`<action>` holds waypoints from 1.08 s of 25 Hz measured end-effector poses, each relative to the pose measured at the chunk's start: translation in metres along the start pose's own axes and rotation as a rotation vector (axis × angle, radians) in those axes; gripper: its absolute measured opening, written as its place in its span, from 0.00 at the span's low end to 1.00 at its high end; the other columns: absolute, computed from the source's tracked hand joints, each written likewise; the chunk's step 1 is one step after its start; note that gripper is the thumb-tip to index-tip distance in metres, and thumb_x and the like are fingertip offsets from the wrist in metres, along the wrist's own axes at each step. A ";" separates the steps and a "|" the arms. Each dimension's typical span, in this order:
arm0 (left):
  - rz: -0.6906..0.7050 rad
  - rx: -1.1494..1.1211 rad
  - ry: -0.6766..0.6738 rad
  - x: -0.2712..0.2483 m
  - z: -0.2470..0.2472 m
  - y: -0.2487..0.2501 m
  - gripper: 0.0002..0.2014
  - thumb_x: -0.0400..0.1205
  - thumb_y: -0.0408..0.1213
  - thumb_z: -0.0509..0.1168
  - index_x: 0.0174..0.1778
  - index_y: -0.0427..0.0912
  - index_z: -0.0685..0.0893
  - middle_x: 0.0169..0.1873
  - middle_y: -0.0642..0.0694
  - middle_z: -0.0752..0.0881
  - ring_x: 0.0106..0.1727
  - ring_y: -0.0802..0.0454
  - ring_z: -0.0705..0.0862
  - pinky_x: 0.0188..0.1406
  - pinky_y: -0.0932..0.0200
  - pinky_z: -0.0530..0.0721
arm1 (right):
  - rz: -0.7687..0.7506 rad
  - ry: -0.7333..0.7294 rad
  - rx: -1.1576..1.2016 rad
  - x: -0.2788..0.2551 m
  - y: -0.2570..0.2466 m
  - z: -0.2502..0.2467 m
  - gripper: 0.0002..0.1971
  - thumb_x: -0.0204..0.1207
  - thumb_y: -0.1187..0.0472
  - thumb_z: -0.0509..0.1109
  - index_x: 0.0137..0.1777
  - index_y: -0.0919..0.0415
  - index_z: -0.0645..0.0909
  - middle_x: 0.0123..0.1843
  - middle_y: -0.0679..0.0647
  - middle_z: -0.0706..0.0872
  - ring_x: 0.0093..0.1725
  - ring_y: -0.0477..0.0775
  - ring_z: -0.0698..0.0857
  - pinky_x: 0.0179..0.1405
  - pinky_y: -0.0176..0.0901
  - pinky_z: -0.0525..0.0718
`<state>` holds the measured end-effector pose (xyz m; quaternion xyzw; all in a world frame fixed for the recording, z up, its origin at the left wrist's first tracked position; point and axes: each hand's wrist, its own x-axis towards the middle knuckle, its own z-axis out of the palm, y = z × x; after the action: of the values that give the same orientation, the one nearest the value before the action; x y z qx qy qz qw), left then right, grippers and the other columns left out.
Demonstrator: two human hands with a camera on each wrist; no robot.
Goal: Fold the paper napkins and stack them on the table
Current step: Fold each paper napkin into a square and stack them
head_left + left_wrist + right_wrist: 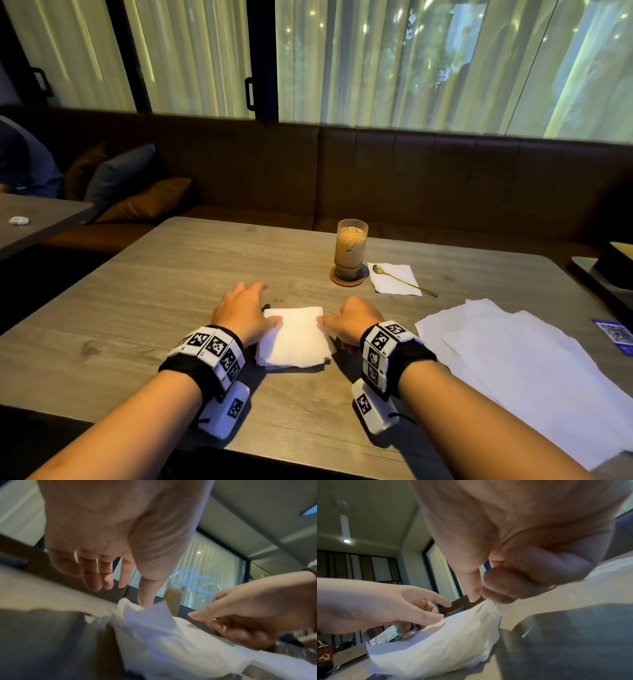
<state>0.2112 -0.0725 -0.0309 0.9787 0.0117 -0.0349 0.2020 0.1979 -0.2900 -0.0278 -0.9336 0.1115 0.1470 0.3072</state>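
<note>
A stack of folded white napkins (294,339) (159,635) (440,639) lies on the wooden table (164,274) in front of me. My left hand (248,308) (120,580) sits at its left side, fingers straight, thumb pressing the top napkin's left edge. At the stack's right edge my right hand (352,320) (486,596) has curled fingers, and its thumb and forefinger pinch the top napkin's edge. Several unfolded napkins (513,363) lie spread to the right.
A glass of iced coffee (351,250) stands on a coaster behind the stack. Beside it a gold spoon (406,283) rests on a small napkin (394,274). A blue QR card (615,335) and a dark box (613,270) sit at the right edge. A bench seat runs behind the table.
</note>
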 end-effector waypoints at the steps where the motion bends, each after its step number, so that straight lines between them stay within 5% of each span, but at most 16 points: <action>1: 0.040 0.033 0.030 -0.004 -0.004 0.005 0.40 0.77 0.59 0.74 0.85 0.56 0.67 0.78 0.46 0.73 0.79 0.42 0.73 0.76 0.42 0.77 | 0.003 0.005 0.003 -0.003 0.003 -0.006 0.26 0.76 0.37 0.74 0.50 0.63 0.89 0.44 0.60 0.94 0.41 0.60 0.91 0.48 0.52 0.91; 6: 0.224 0.034 -0.019 -0.022 -0.013 0.044 0.39 0.81 0.62 0.69 0.87 0.58 0.65 0.85 0.49 0.67 0.84 0.43 0.67 0.81 0.38 0.72 | -0.035 -0.106 0.040 -0.023 0.024 -0.053 0.22 0.82 0.42 0.73 0.51 0.64 0.90 0.28 0.53 0.89 0.22 0.47 0.85 0.22 0.37 0.81; 11: 0.403 -0.028 -0.162 -0.043 0.001 0.110 0.33 0.82 0.60 0.69 0.83 0.58 0.71 0.83 0.53 0.72 0.83 0.48 0.70 0.80 0.42 0.74 | -0.050 -0.086 0.051 -0.046 0.086 -0.118 0.16 0.84 0.48 0.72 0.51 0.62 0.87 0.35 0.55 0.92 0.26 0.49 0.89 0.26 0.38 0.84; 15: 0.477 -0.067 -0.273 -0.064 0.037 0.176 0.27 0.83 0.58 0.69 0.79 0.57 0.77 0.76 0.51 0.81 0.77 0.50 0.78 0.73 0.51 0.79 | 0.054 0.107 -0.106 -0.064 0.168 -0.154 0.13 0.81 0.47 0.75 0.49 0.58 0.90 0.40 0.53 0.92 0.34 0.50 0.86 0.29 0.39 0.85; 17: 0.496 -0.079 -0.304 -0.068 0.060 0.203 0.28 0.83 0.58 0.69 0.79 0.56 0.78 0.73 0.50 0.84 0.73 0.50 0.82 0.68 0.54 0.80 | 0.092 0.167 -0.184 -0.073 0.201 -0.159 0.15 0.77 0.46 0.79 0.56 0.56 0.91 0.49 0.53 0.93 0.40 0.47 0.86 0.35 0.36 0.84; 21: 0.541 0.005 -0.396 -0.071 0.104 0.247 0.33 0.80 0.57 0.71 0.81 0.53 0.75 0.76 0.50 0.82 0.74 0.49 0.82 0.72 0.53 0.80 | 0.130 0.155 -0.240 -0.090 0.241 -0.155 0.34 0.71 0.41 0.82 0.76 0.52 0.81 0.76 0.50 0.83 0.72 0.53 0.82 0.71 0.45 0.79; 24: 0.600 0.139 -0.390 -0.069 0.130 0.265 0.39 0.79 0.58 0.72 0.85 0.53 0.68 0.81 0.48 0.76 0.80 0.44 0.75 0.78 0.46 0.76 | 0.107 0.103 -0.287 -0.102 0.247 -0.147 0.42 0.71 0.39 0.82 0.82 0.52 0.73 0.81 0.49 0.78 0.78 0.54 0.77 0.77 0.46 0.72; 27: 0.507 0.139 -0.338 -0.062 0.142 0.274 0.42 0.81 0.59 0.68 0.89 0.49 0.60 0.82 0.44 0.74 0.83 0.38 0.71 0.79 0.42 0.74 | 0.092 0.062 -0.305 -0.110 0.247 -0.140 0.44 0.72 0.39 0.80 0.85 0.51 0.69 0.84 0.49 0.75 0.81 0.55 0.74 0.79 0.48 0.70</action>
<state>0.1509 -0.3807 -0.0483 0.9423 -0.2687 -0.1465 0.1358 0.0508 -0.5564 -0.0159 -0.9674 0.1397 0.1474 0.1515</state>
